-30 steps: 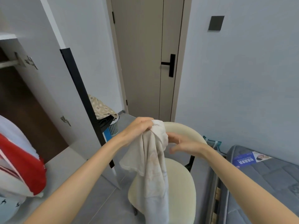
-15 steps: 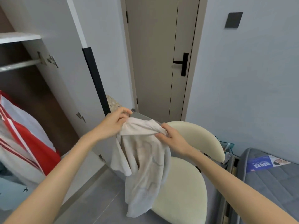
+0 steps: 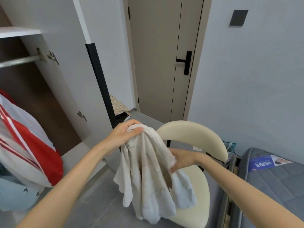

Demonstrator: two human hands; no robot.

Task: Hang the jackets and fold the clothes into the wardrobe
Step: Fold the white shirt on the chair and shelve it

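A cream-white shirt [image 3: 148, 175] hangs bunched in front of me above the chair. My left hand [image 3: 125, 135] grips its top edge, fingers curled round the cloth. Lower down, my right hand [image 3: 181, 159] holds the shirt's right side, its fingers tucked into the fabric. The open wardrobe [image 3: 32, 89] stands at the left with a metal hanging rail [image 3: 19, 60]. A red, white and striped jacket [image 3: 28, 145] hangs inside it.
A cream chair [image 3: 194, 137] stands right behind the shirt. A grey mattress [image 3: 276, 175] lies at the right. The wardrobe door's black edge [image 3: 98, 79] juts out in the middle; a basket with patterned cloth [image 3: 118, 107] sits behind it. A shut room door [image 3: 164, 55] is ahead.
My right hand has slid from the shirt's top edge down its right side. My left hand has moved right and now holds the top alone, so the shirt hangs bunched.
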